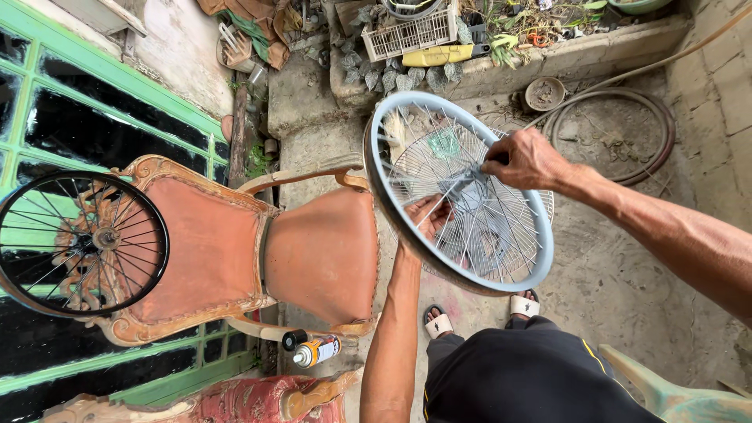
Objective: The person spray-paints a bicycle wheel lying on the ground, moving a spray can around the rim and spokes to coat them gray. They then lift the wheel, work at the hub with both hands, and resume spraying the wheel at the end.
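Observation:
I hold a pale blue-grey spoked bicycle wheel (540, 258) tilted in front of me, over the edge of an orange upholstered chair seat (321, 254). My left hand (429, 215) reaches up behind the spokes and grips the wheel near its hub. On the hub at the front, my right hand (526, 160) pinches the axle end. A wire fan guard (546, 205) shows behind the wheel's right side.
A black spoked wheel (78, 243) leans on the chair's carved backrest (200, 251). A spray can (316, 351) and a black cap (294, 339) lie below the seat. A tyre (662, 133) and hose lie on the concrete at right; clutter and a white crate (411, 33) sit above.

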